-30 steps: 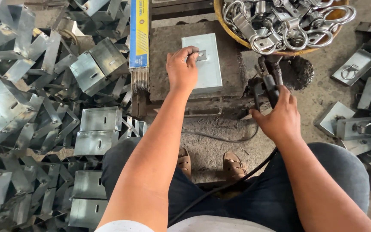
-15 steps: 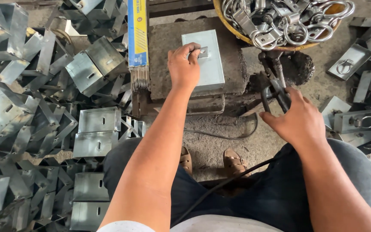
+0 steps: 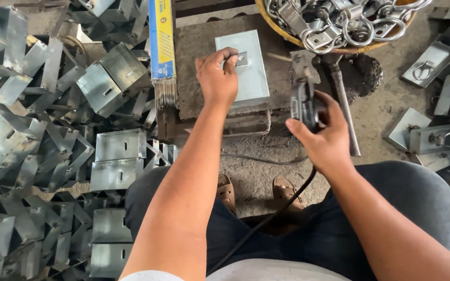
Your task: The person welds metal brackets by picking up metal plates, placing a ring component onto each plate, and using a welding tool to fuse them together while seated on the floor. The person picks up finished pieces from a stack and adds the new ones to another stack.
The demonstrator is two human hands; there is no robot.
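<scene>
Nearest, the right hand (image 3: 323,136) has its fingers wrapped tight around a black electrode holder (image 3: 302,104), whose cable (image 3: 266,218) trails down between the knees. Farther, the left hand (image 3: 216,78) pinches a small metal tab (image 3: 241,58) against a grey metal plate (image 3: 246,73) lying on the stained work block (image 3: 194,47). A packet of welding rods (image 3: 161,47) lies left; a basket of ring fittings (image 3: 339,23) sits far right.

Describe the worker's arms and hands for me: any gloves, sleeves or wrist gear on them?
Both are bare: the left hand and right hand wear no gloves, rings or watch, and both forearms are uncovered to the elbow. A pale sleeve edge shows at the left upper arm. Dark blue trousers and brown sandals complete the clothing.
</scene>
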